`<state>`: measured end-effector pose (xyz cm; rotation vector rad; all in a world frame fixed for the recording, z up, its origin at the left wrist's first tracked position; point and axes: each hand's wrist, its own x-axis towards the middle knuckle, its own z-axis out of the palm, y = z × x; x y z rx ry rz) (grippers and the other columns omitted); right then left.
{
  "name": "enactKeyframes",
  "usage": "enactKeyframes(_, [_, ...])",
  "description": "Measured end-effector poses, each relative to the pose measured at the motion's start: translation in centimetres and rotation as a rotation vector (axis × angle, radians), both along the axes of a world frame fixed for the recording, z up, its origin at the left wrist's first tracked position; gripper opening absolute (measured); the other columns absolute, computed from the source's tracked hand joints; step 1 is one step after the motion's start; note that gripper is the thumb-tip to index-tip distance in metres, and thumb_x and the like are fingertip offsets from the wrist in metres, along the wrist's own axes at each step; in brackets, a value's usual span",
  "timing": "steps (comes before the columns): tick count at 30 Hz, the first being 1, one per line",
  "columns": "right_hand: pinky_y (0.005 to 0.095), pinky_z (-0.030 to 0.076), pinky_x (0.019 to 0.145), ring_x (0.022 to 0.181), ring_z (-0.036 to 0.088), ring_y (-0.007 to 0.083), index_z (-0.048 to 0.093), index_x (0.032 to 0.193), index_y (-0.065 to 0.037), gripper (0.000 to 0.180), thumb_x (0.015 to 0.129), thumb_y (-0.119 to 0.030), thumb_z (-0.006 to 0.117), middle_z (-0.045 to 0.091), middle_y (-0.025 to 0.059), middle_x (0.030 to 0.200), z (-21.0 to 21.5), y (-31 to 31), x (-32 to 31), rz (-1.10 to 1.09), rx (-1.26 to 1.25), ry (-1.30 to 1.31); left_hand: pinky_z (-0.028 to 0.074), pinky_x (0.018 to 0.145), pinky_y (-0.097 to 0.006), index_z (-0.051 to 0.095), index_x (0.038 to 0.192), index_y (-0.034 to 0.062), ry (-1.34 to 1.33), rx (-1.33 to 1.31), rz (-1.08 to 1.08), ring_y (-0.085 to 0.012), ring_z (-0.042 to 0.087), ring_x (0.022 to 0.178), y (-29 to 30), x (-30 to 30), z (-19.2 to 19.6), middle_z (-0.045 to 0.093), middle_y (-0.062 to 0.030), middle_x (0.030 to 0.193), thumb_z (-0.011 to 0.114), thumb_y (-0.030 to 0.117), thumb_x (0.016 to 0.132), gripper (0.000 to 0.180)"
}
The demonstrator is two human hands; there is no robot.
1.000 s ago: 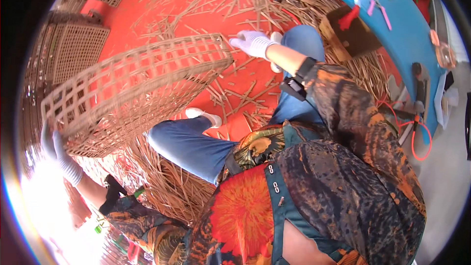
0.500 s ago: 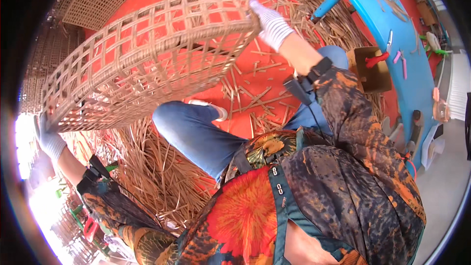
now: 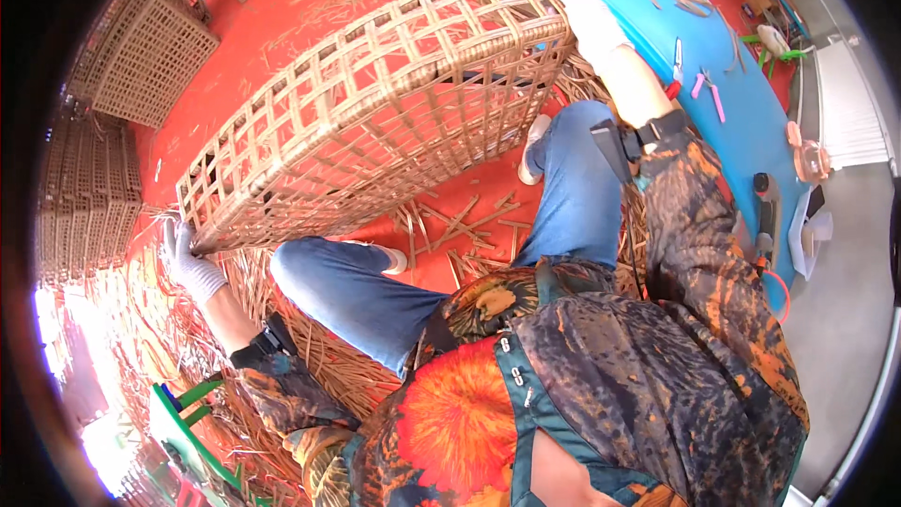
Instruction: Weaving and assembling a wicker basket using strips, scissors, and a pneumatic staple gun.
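Observation:
A large open-lattice woven cane basket (image 3: 375, 103) is held up in front of me, tilted over my knees. My left hand (image 3: 186, 258), in a white glove, grips its lower left corner. At the upper right corner my right hand (image 3: 587, 14), also gloved in white, grips the rim. My legs in blue jeans stretch out below the basket, above an orange floor (image 3: 291, 19) strewn with cane strips.
Finished woven panels and baskets (image 3: 155, 61) are stacked at the left and top left. A blue table (image 3: 741, 122) at the right carries cane strips, small hand tools and a cup. Loose cane offcuts (image 3: 460, 225) lie around my legs. A green object (image 3: 188, 413) sits at lower left.
The basket has swung up and turned toward the right. My right hand moved up and right with the rim; my left hand shifted rightward along the lower corner.

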<state>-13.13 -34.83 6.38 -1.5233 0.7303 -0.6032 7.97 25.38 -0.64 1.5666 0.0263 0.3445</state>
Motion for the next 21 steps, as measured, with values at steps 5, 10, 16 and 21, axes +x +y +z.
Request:
enactKeyframes(5, [0.0366,0.042,0.104,0.118,0.06,0.0246,0.067,0.128,-0.003,0.056,0.094,-0.048,0.063,0.067,0.0152,0.127,-6.2,-7.4,-0.7,-0.12,-0.105,0.065,0.042,0.105,-0.035,0.056,0.138,-0.0025,-0.033,0.133,-0.051,-0.0213,0.056,0.12,-6.0,-2.0,-0.2,0.059,-0.0151,0.134,0.059,0.006,0.096,0.043])
enactKeyframes(10, [0.0408,0.046,0.101,0.117,0.062,0.0317,0.067,0.123,-0.008,0.05,0.096,-0.05,0.059,0.068,0.0178,0.121,-7.6,-4.9,-0.6,0.057,-0.504,0.241,0.046,0.102,-0.038,0.059,0.137,0.0027,-0.045,0.231,-0.042,-0.0242,0.06,0.116,-1.1,1.0,-2.9,0.06,-0.0133,0.135,0.055,0.007,0.095,0.042])
enactKeyframes(16, [0.0475,0.045,0.103,0.118,0.059,0.0329,0.066,0.126,-0.018,0.041,0.093,-0.043,0.066,0.067,0.0104,0.123,-3.1,0.6,-3.9,0.306,-1.3,0.039,0.053,0.089,-0.044,0.07,0.124,0.0144,-0.677,1.039,0.021,-0.0321,0.068,0.098,-7.6,-2.0,-0.1,0.07,-0.0152,0.114,0.06,0.011,0.092,0.033])
enactKeyframes(21, [0.0462,0.044,0.103,0.115,0.058,0.0304,0.068,0.124,-0.023,0.042,0.089,-0.045,0.069,0.066,0.0069,0.119,-4.4,3.8,-0.7,0.314,-1.471,-0.023,0.04,0.102,-0.048,0.07,0.12,0.0156,-0.591,1.292,0.096,-0.0306,0.057,0.118,-17.9,-8.3,0.5,0.064,-0.0083,0.121,0.079,0.03,0.08,0.044])
